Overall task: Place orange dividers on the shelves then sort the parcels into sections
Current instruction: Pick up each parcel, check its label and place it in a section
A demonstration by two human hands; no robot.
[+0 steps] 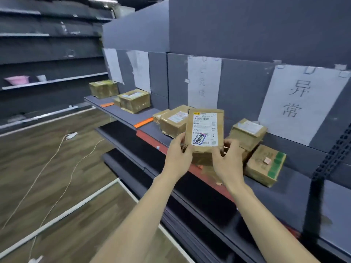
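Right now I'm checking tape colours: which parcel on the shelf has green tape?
The box lying nearest, at the right end of the shelf, right of the right hand. Green tape bands its right end; the others show only brown.

Two bare forearms enter from the near edge of the view, and no sleeve shows on either one up to the point where the picture cuts them off. The left hand (177, 156) wears no glove, ring or wristband that can be seen. The right hand (228, 164) is likewise ungloved, with a bare wrist. The fingernails look short and unpainted, though the picture is too soft to be sure. No watch, bracelet, strap or other marking appears on either arm.
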